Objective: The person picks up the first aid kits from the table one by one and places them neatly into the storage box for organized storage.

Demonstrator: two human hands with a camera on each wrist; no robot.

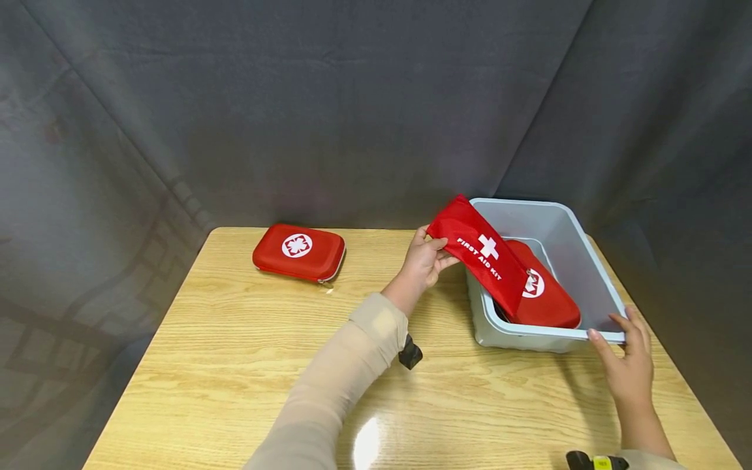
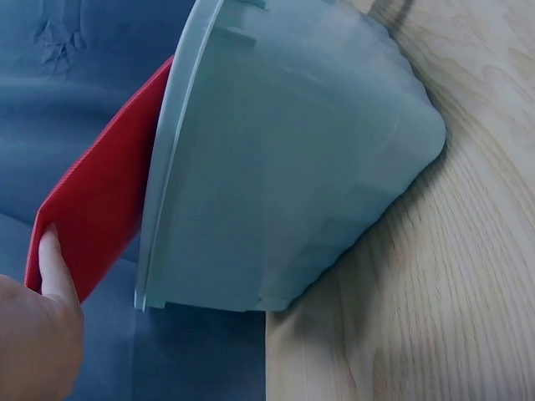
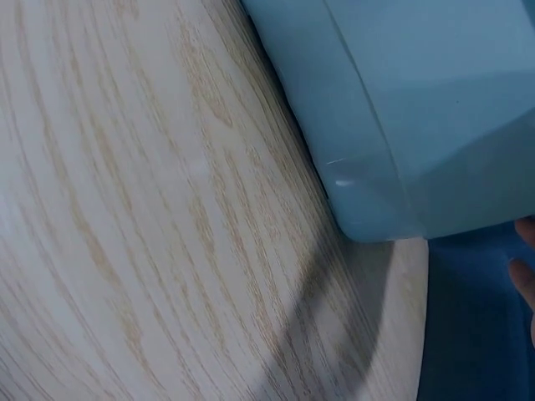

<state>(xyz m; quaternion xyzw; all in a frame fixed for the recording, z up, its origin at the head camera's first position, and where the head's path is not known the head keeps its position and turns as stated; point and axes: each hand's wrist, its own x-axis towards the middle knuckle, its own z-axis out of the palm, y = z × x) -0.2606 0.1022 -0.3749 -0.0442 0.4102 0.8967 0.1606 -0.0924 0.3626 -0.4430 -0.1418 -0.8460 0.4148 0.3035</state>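
In the head view my left hand (image 1: 427, 260) pinches the end of a flat red pouch (image 1: 478, 251) with white "FIRST AID KIT" lettering and a cross. The pouch slants over the left rim of a grey plastic bin (image 1: 483, 336), its lower end inside. Under it in the bin lies a red zippered hard case (image 1: 555, 303) with a white round emblem, partly covered. My right hand (image 1: 631, 365) grips the bin's near right corner, thumb on the front rim. The left wrist view shows the thumb on the pouch (image 2: 104, 188); the right wrist view catches only fingertips (image 3: 525, 280) at its edge.
A second red zippered case (image 1: 299, 251) lies at the far left of the wooden table (image 1: 235, 365). Dark grey curtains (image 1: 329, 117) hang behind and along the sides. The bin stands near the table's right edge.
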